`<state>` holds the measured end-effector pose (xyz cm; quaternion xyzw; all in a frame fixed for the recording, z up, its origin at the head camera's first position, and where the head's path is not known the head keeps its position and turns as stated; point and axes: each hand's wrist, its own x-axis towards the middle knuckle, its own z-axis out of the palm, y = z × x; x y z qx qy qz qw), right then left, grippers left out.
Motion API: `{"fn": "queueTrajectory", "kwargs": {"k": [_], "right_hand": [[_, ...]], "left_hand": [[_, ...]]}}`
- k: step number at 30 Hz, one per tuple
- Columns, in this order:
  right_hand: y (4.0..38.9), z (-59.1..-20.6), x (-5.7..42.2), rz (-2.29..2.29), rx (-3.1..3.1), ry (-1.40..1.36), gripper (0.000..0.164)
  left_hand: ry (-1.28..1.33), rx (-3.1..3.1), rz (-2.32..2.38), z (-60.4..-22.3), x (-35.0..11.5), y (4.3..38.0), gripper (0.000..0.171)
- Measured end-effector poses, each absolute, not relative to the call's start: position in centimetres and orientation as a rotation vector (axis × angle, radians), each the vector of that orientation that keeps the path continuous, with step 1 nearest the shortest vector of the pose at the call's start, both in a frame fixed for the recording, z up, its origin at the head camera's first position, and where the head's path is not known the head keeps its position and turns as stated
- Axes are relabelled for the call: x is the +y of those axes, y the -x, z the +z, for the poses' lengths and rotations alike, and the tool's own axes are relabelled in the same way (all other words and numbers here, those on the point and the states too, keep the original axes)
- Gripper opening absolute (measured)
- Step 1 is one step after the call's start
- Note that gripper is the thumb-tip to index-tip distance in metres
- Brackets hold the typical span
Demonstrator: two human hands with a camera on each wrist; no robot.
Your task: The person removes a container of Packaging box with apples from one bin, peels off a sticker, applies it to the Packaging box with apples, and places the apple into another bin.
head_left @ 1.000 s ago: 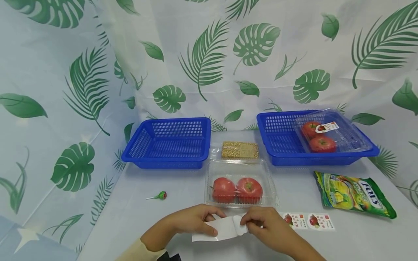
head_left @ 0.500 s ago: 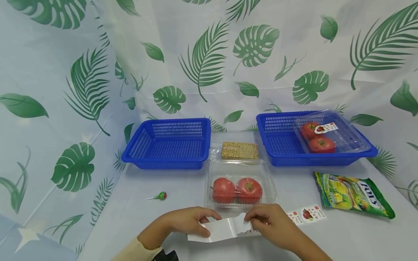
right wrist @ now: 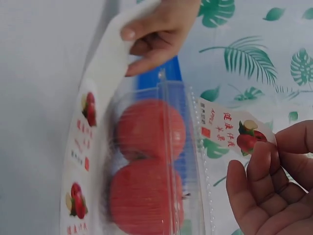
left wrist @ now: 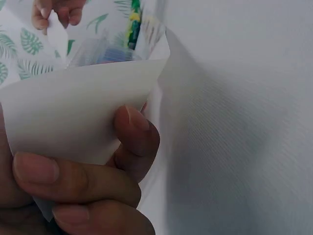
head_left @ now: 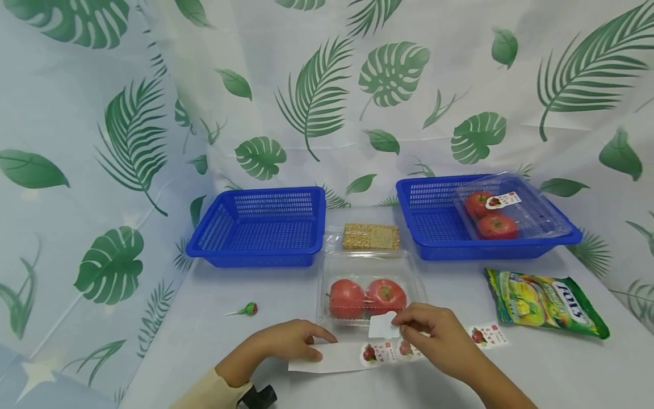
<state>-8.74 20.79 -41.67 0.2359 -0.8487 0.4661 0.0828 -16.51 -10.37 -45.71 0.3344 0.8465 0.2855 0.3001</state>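
Observation:
My left hand (head_left: 291,343) pinches the bare white end of a strip of apple stickers (head_left: 339,357), its thumb on top. Between the thumb and fingers of my right hand (head_left: 441,343) is one peeled sticker (head_left: 382,325), held by its edge just above the strip. Its printed side, with an apple picture and red writing, faces the right wrist camera, where the sticker (right wrist: 230,127) hangs apart from the strip. Just beyond both hands sits a closed clear plastic box (head_left: 369,264) with two red apples (head_left: 347,298) inside. White backing (left wrist: 83,107) fills much of the left wrist view.
Two blue baskets (head_left: 255,261) stand at the back. The right basket (head_left: 475,250) bears a stickered clear box (head_left: 541,218) of apples. A grain-like packet (head_left: 371,236) lies between them. A green lollipop (head_left: 250,308) is at left, a green FOX'S candy bag (head_left: 546,304) at right.
My right hand has peeled one sticker off and lifted it clear of the strip. The strip's folded part has flattened, showing printed stickers. My left hand keeps hold of its end.

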Motion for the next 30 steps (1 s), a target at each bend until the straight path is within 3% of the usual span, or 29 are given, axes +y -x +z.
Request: {"fn": "queueTrajectory", "kwargs": {"k": [11, 20, 30], "right_hand": [[9.3, -41.3, 21.0, 1.472, -2.458, -0.765, 0.021], [9.7, -40.6, 21.4, 1.463, -2.511, -0.833, 0.030], [10.7, -39.5, 22.5, 1.212, -2.452, -0.851, 0.030]], "left_hand": [[-1.025, 2.300, 0.553, -46.3, -10.5, 16.6, 0.035], [-1.038, 2.361, 0.602, -47.0, -10.9, 16.8, 0.032], [-0.888, 2.423, 0.744, -47.1, -12.8, 16.8, 0.038]]}}
